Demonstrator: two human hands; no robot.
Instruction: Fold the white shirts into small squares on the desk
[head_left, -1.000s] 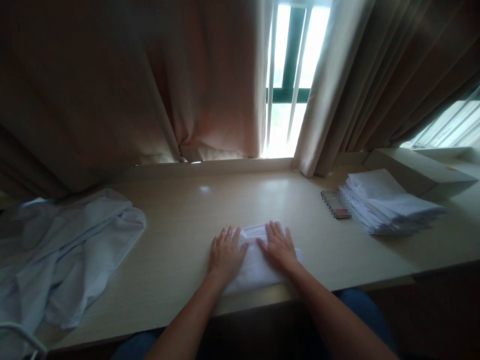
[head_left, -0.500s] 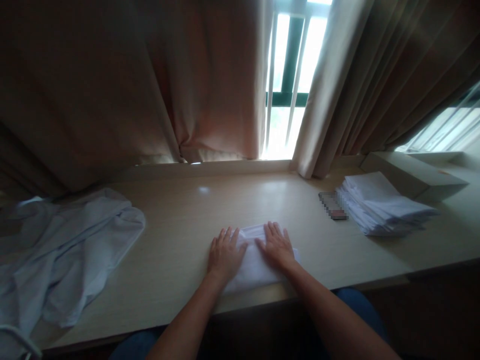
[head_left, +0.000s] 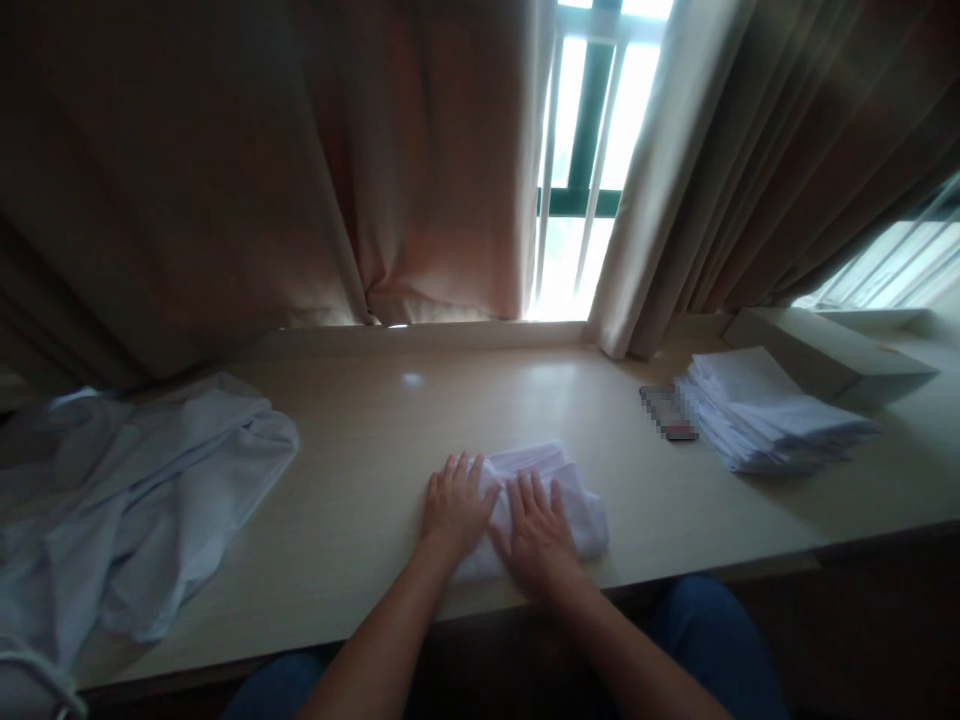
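A small folded white cloth (head_left: pixel 562 485) lies on the light wooden table (head_left: pixel 360 450) near its front edge. My left hand (head_left: pixel 456 503) rests flat on the cloth's left part, fingers stretched out. My right hand (head_left: pixel 536 528) lies flat on the cloth's near middle, fingers spread and pointing away from me. The two hands sit side by side, almost touching. Neither hand grips anything.
A heap of loose white cloth (head_left: pixel 127 500) covers the table's left end. A stack of folded white cloths (head_left: pixel 772 410) sits at the right, with a small dark object (head_left: pixel 667 412) beside it and a flat box (head_left: pixel 825 350) behind. Curtains (head_left: pixel 300 170) hang behind the table.
My right hand has slid back toward me and leftward across the folded cloth, uncovering its far right part. My left hand has stayed in place.
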